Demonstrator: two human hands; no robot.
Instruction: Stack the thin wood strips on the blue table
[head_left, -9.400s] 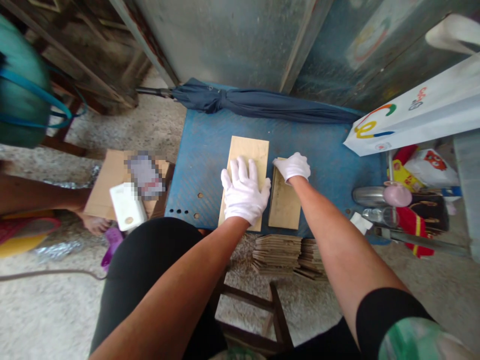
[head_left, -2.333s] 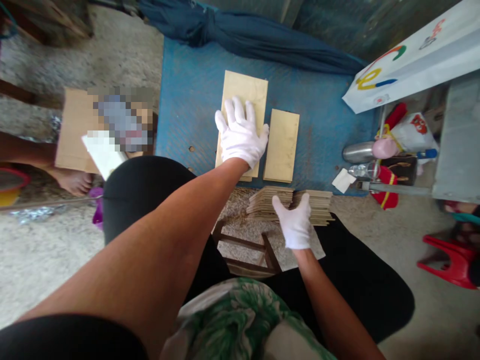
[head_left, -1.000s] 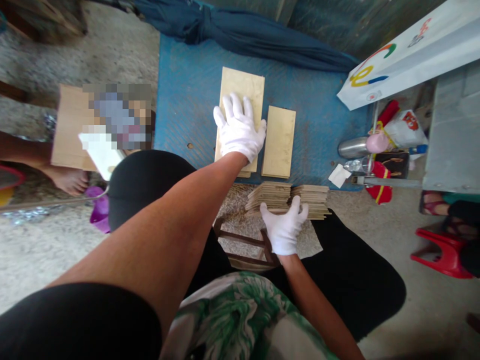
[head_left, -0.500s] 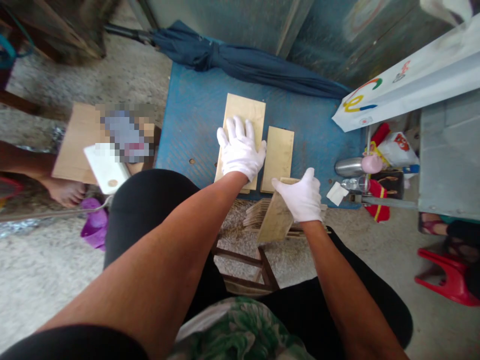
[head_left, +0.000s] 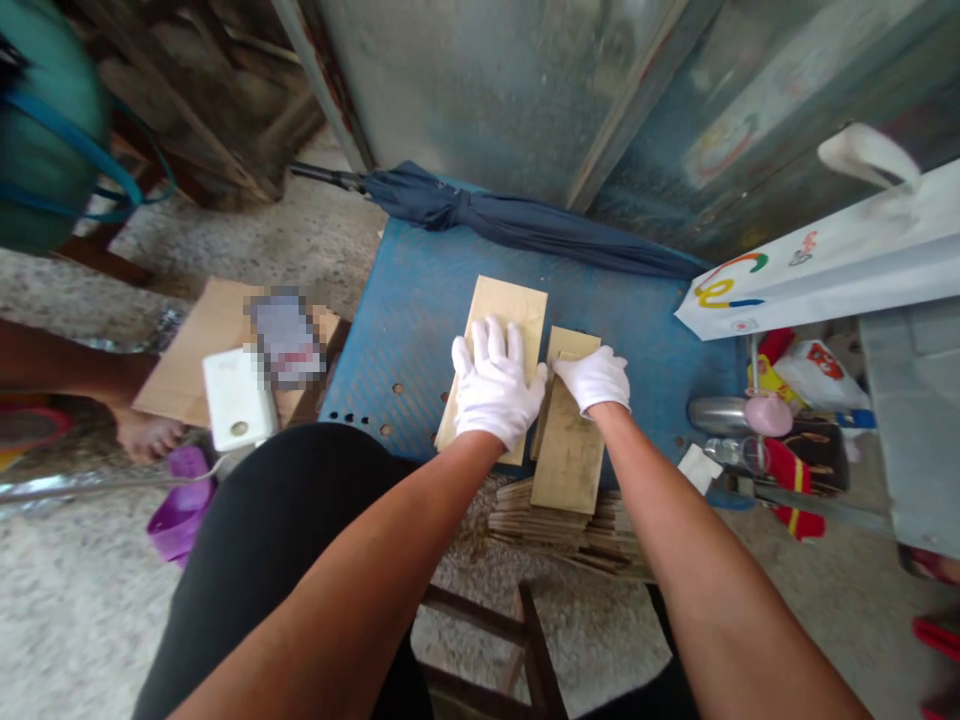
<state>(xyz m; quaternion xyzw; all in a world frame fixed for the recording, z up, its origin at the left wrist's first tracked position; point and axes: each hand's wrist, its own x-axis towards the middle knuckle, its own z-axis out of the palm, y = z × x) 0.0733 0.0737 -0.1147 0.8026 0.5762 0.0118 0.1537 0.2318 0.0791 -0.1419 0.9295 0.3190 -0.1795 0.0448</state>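
Observation:
My left hand [head_left: 497,388], in a white glove, lies flat with fingers spread on a pale, thin wooden board [head_left: 511,298] on the blue table. My right hand [head_left: 598,380], also gloved, grips the upper part of a second wooden board [head_left: 568,465] by its edges. That board lies over another pale board [head_left: 574,342], whose top end shows above it. Its near end reaches past the table edge, above a stack of similar boards [head_left: 540,525]. My right fingertips are partly hidden.
A folded dark umbrella [head_left: 517,232] lies along the far side of the blue table [head_left: 420,300]. At right are a white paper bag [head_left: 817,255] and a metal flask [head_left: 716,414]. A cardboard box [head_left: 187,345] with a white device [head_left: 238,398] stands at left; a wooden stool [head_left: 480,615] is below.
My right hand has brought its board up and leftward from beside the stack onto the board on the table. My left hand stays flat on its board. The camera view has shifted.

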